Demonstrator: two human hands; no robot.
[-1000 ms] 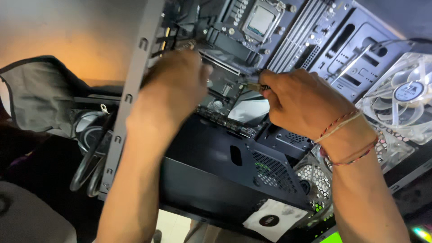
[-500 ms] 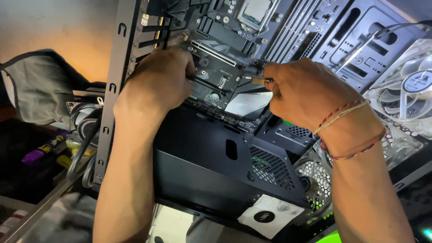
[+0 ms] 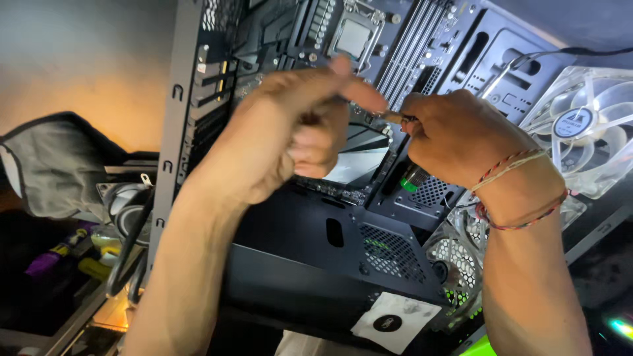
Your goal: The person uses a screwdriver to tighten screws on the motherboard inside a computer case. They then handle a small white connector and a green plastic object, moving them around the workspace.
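Your right hand [image 3: 461, 135] grips a screwdriver with a green-banded handle [image 3: 412, 178]; your left hand [image 3: 300, 125], loosely curled, hovers beside it over the black motherboard [image 3: 359, 39].

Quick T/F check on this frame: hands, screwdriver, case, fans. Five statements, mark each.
1. The right hand grips a screwdriver with a green-banded handle. True.
2. The left hand lies flat on the motherboard. False: it is raised in front of the board, fingers loosely curled, forefinger pointing toward the right hand.
3. The computer case is open, with the CPU socket exposed. True.
4. The clear case fan sits left of the left hand. False: it is at the far right, beyond the right wrist.
5. The right wrist wears thread bracelets. True.
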